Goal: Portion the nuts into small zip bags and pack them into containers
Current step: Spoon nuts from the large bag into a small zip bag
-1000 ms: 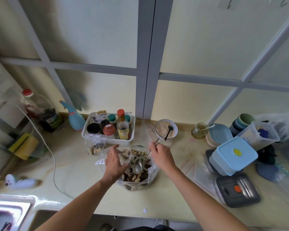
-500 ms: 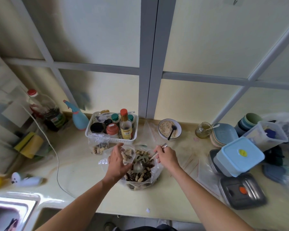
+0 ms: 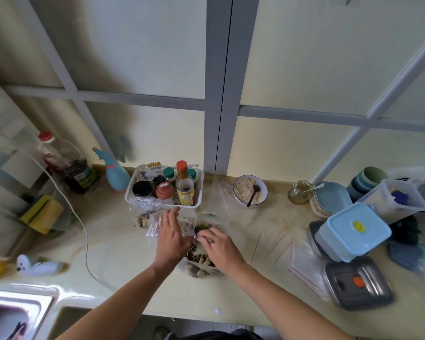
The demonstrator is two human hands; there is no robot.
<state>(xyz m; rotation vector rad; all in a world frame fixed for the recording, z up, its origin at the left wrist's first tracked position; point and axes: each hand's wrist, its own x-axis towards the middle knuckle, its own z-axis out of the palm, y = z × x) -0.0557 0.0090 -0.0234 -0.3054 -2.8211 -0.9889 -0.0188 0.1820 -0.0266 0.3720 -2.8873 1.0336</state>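
Observation:
A big clear bag of mixed nuts point(image 3: 199, 265) lies open on the counter in front of me. My left hand point(image 3: 172, 238) grips a small zip bag point(image 3: 185, 223) partly filled with nuts and holds it over the big bag. My right hand point(image 3: 220, 246) is palm down over the big bag, its curled fingertips at the small bag's mouth. It holds the spoon, which is almost fully hidden under the hand. A filled small bag point(image 3: 140, 218) lies by the white basket. Empty zip bags point(image 3: 275, 246) are spread to the right.
A white basket of bottles point(image 3: 133, 196) stands just behind my hands, with a bowl of oats point(image 3: 241, 181) and a jar point(image 3: 299, 192) beside it. A light blue lidded container point(image 3: 351, 231), a metal box point(image 3: 358, 288) and a clear tub point(image 3: 393, 200) crowd the right. A cable point(image 3: 84, 229) and sink point(image 3: 17, 315) lie left.
My right hand has turned palm down and moved left to the small bag's mouth, so the spoon handle no longer sticks up. My left hand has lifted the small bag slightly.

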